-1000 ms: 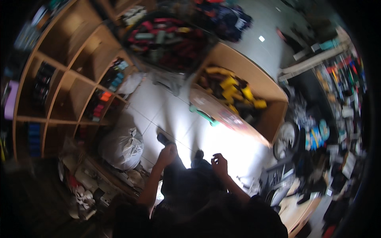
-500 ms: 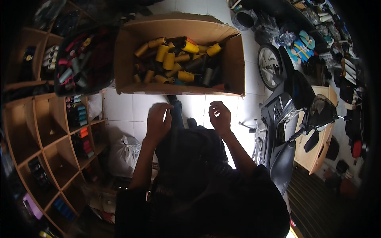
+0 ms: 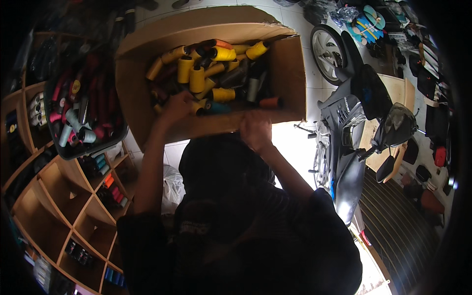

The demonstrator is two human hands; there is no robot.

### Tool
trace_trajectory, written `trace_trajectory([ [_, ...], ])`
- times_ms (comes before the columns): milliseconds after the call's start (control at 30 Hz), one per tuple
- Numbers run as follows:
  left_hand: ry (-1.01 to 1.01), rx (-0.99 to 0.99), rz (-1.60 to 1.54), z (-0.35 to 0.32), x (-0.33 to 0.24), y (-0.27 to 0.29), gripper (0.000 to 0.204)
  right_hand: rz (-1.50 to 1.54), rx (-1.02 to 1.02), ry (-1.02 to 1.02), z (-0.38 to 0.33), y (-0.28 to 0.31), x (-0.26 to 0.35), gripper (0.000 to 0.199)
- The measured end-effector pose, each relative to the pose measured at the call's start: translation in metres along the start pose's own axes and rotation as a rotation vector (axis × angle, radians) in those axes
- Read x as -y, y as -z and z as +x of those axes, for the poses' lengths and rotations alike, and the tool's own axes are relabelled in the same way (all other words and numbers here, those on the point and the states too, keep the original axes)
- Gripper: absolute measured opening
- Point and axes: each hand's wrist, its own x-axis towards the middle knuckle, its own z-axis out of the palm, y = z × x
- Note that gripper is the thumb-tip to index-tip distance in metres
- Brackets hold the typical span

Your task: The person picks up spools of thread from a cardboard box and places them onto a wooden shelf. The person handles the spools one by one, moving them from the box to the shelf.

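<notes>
In front of me stands an open cardboard box point(image 3: 290, 73) full of thread spools, mostly yellow, with dark, grey, teal and orange ones among them. My left hand point(image 3: 176, 109) reaches over the near wall into the box, beside a yellow thread spool point(image 3: 197, 79). Its fingertips are partly hidden among the spools, so I cannot make out a hold. At the near rim, right of the middle, my right hand point(image 3: 256, 132) has its fingers curled over the cardboard. A teal spool point(image 3: 217, 107) lies between the two hands, and an orange spool point(image 3: 270, 102) is near the right corner.
Left of the box sits a dark bin point(image 3: 73, 152) of red, pink and grey spools. Wooden cubby shelves point(image 3: 73, 226) with more spools stand at my left. A white plastic bag point(image 3: 172, 189) is by my left arm. On my right stands a dark motorbike point(image 3: 344, 147).
Both hands have moved forward from in front of my body to the box. My left has gone inside over the near wall, and my right has closed on the rim. The view has shifted.
</notes>
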Motion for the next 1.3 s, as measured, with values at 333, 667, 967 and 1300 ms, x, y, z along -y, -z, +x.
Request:
trace_trajectory([
  [333,0.254,-0.303,0.134,0.116,0.127,-0.055,0.074,-0.020,0.645,-0.291,0.079,-0.014,-0.032,0.029],
  [667,0.249,-0.306,0.006,0.107,0.155,-0.044,0.077,-0.671,0.557,0.045,0.123,-0.142,-0.121,0.034],
  [967,0.336,-0.321,0.193,0.093,0.105,-0.032,0.062,-0.086,0.482,-0.065,0.124,-0.050,-0.106,0.045],
  [1300,0.177,0.288,-1.364,0.060,-0.006,-0.052,0.069,0.945,0.468,-0.227,0.095,0.050,-0.013,0.061],
])
